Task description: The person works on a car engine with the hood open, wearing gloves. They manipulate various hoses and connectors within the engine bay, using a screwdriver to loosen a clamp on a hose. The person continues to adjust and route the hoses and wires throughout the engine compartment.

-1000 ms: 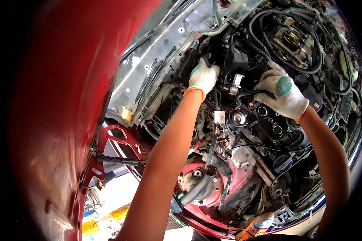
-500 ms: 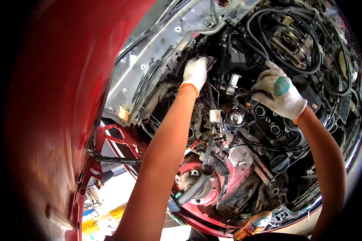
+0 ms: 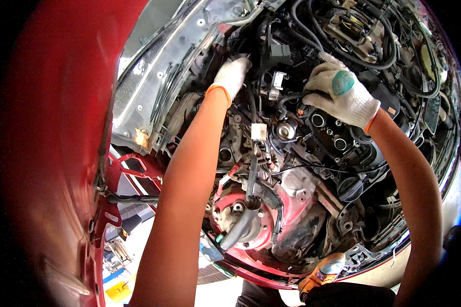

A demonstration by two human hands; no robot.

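My left hand (image 3: 232, 77), in a white knit glove with an orange cuff, reaches into a dark gap at the back of the engine bay. Its fingertips are hidden among the parts there. In a matching glove with a green patch, my right hand (image 3: 340, 92) is above the black engine cover (image 3: 329, 134). Its thumb and curled fingers close around the end of a black corrugated conduit (image 3: 292, 96). Between the hands are a silver bracket (image 3: 277, 82) and a black box-shaped part (image 3: 280, 53). A round metal opening (image 3: 286, 131) lies below them.
The raised red hood (image 3: 61, 128) fills the left side. Coiled black hoses (image 3: 389, 56) lie at the far right. A white connector (image 3: 258, 131), a red strut tower (image 3: 265, 225) and a black cap (image 3: 350, 189) are nearer. An orange-and-grey shoe (image 3: 322, 273) shows below.
The whole view has shifted, so the engine bay and both hands appear farther left and slightly higher. Both hands keep about the same places among the engine parts.
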